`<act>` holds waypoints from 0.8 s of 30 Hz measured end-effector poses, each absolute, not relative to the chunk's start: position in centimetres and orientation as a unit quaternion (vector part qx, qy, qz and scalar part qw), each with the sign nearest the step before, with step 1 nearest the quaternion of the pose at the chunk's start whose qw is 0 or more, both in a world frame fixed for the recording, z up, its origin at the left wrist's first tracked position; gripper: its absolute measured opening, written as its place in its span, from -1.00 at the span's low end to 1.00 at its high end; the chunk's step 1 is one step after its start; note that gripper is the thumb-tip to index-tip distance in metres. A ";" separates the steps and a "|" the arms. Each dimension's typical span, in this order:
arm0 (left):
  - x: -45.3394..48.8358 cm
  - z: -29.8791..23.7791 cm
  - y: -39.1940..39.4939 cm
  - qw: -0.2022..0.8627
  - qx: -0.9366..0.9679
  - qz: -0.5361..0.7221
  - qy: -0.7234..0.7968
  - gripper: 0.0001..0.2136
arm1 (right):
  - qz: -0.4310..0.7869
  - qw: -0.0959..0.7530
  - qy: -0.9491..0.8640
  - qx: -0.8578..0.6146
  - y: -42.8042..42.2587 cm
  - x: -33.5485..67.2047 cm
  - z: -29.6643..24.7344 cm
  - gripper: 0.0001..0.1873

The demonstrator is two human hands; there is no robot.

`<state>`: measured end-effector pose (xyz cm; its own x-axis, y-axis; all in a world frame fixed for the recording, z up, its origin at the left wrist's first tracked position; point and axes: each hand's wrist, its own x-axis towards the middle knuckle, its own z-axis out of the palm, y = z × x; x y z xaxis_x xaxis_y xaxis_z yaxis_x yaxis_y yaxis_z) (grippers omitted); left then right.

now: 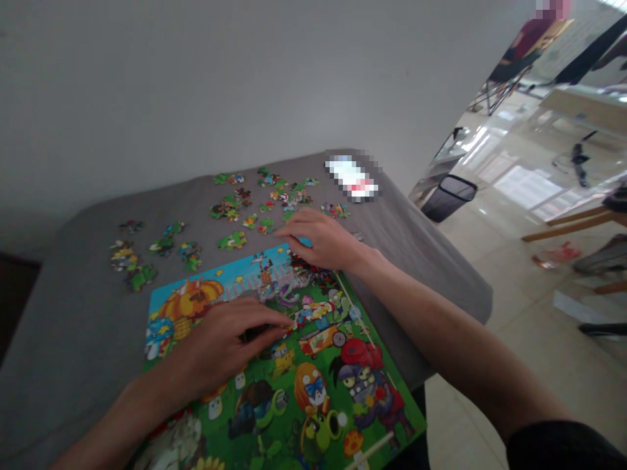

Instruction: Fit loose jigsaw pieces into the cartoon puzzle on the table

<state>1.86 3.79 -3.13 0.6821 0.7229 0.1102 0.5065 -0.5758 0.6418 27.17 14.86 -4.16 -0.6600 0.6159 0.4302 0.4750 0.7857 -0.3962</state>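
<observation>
Left hand [230, 346] presses on a cartoon jigsaw puzzle [318, 391], fingers curled against its surface, any grip unclear. Right hand [318, 238], loosely open, rests at the puzzle's far edge. The puzzle lies angled on a gray-covered table [431, 287], its long side running toward the person, loose pieces [274, 196] scattered beyond.
</observation>
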 end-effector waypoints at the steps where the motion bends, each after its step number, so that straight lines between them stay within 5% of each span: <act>1: 1.8 -3.4 3.8 0.284 0.869 0.187 0.359 -0.74 | 0.127 0.278 -0.902 -0.305 14.9 27.1 -4.2 -0.63; 7: 1.6 -4.3 3.4 0.242 0.877 0.195 0.366 -0.71 | 0.162 0.266 -0.901 -0.303 14.5 27.8 -3.0 -0.73; 10: 1.9 -4.4 3.2 0.227 0.883 0.203 0.356 -0.71 | 0.234 0.193 -0.912 -0.277 13.8 29.0 -1.3 -0.89; 16: 2.2 -4.1 3.2 0.232 0.875 0.196 0.378 -0.71 | 0.269 0.053 -0.932 -0.236 12.6 29.3 -0.8 -0.76; 24: 2.1 -4.5 3.4 0.194 0.891 0.204 0.356 -0.68 | 0.251 0.013 -0.946 -0.204 12.5 28.5 -1.3 -0.90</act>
<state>2.14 3.42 -4.55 0.6624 0.7141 0.2263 0.5559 -0.6711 0.4905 28.46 12.55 -1.30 -0.9167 0.3921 -0.0775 0.3788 0.7907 -0.4809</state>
